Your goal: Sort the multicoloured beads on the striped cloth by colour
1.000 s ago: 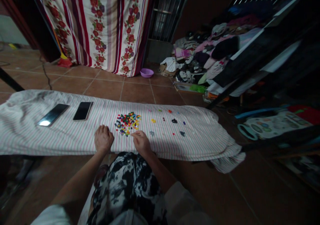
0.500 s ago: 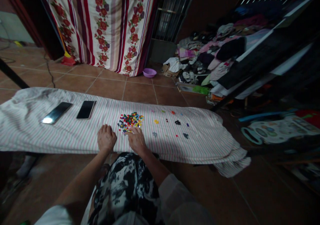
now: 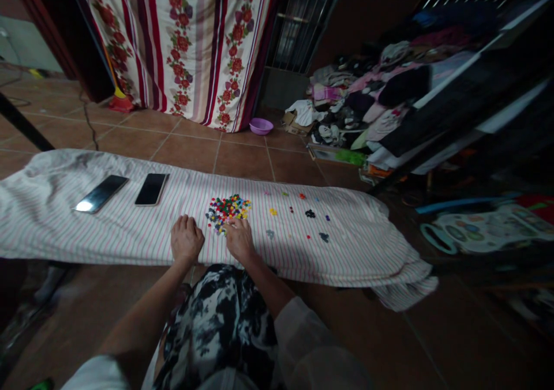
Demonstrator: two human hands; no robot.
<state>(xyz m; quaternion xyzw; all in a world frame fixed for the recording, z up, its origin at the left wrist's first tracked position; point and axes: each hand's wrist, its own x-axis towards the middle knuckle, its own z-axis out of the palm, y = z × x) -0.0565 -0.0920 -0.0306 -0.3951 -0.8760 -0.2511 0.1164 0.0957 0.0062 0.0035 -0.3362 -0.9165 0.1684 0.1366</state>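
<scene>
My left hand rests on the striped cloth with its fingers curled in; nothing shows in it. Just right of it lies a loose pile of small multicoloured pieces, bead-like in size. At the pile's near right edge is my right hand, fingertips drawn together; anything between them is too small to make out. Further right are small groups sorted by colour: yellow pieces, black pieces, grey pieces, dark grey pieces and orange-red pieces.
Two phones lie on the cloth to the left, one with a dark screen, the other reflecting light. Beyond the cloth-covered surface are a purple basin, a floral curtain and a heap of clothes.
My right hand has drawn its fingers in more tightly at the near edge of the pile. My left hand stays in place. The whole view has shifted slightly.
</scene>
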